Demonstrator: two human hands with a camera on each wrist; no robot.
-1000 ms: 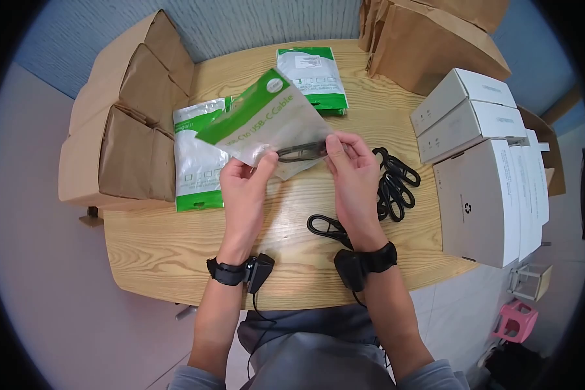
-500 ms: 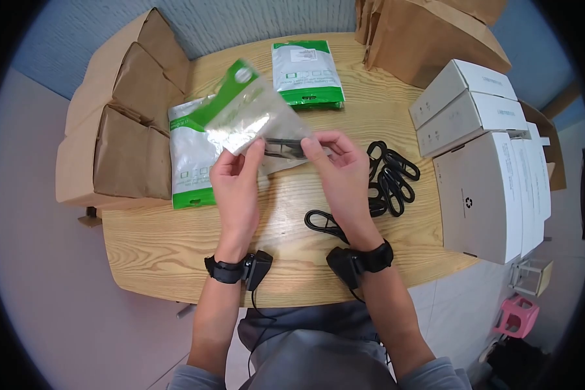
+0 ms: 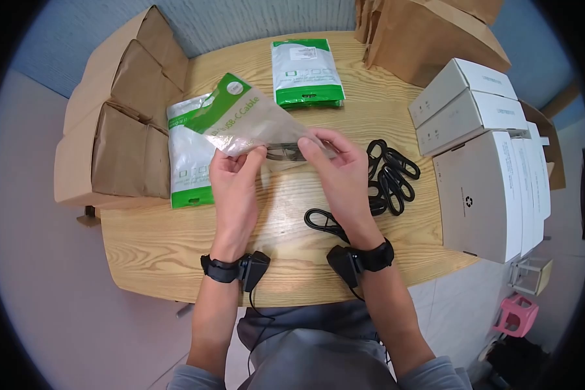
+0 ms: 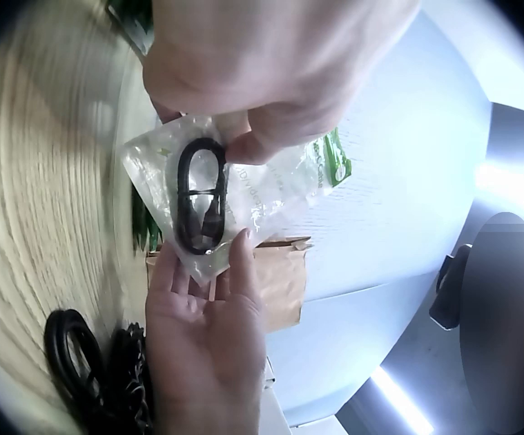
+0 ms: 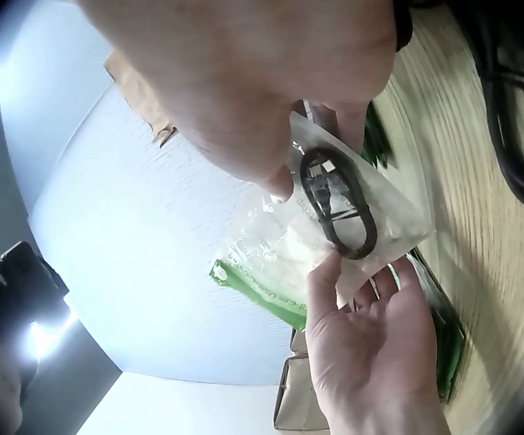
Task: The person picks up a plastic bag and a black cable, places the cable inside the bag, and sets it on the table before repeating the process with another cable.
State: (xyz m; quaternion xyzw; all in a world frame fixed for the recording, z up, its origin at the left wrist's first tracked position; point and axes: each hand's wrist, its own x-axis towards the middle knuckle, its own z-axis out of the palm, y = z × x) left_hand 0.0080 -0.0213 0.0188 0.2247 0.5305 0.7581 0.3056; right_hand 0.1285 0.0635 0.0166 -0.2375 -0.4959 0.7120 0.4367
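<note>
A clear plastic pouch (image 3: pixel 240 123) with a green band and "USB-C Cable" lettering is held above the table, tilted, its green end toward the upper left. Inside it lies a coiled black cable (image 4: pixel 184 186), tied at the middle. My left hand (image 3: pixel 234 185) pinches the pouch at one end of the coil, thumb on top. At the coil's other end my right hand (image 3: pixel 341 172) pinches the pouch's corner, thumb on top and fingers behind. Right of my right hand, several loose coiled black cables (image 3: pixel 377 207) lie on the wooden table (image 3: pixel 286 260).
Green-and-white packages lie at the left (image 3: pixel 192 185) and the back (image 3: pixel 305 71). An open carton (image 3: pixel 78 159) with brown paper packets stands on the left. White boxes (image 3: pixel 474 195) are stacked at the right edge; brown paper bags (image 3: pixel 429 52) stand behind them.
The pouch tilted, its printing lost in glare, then came back lower with the lettering readable. Both hands shifted slightly left and kept their pinch on it.
</note>
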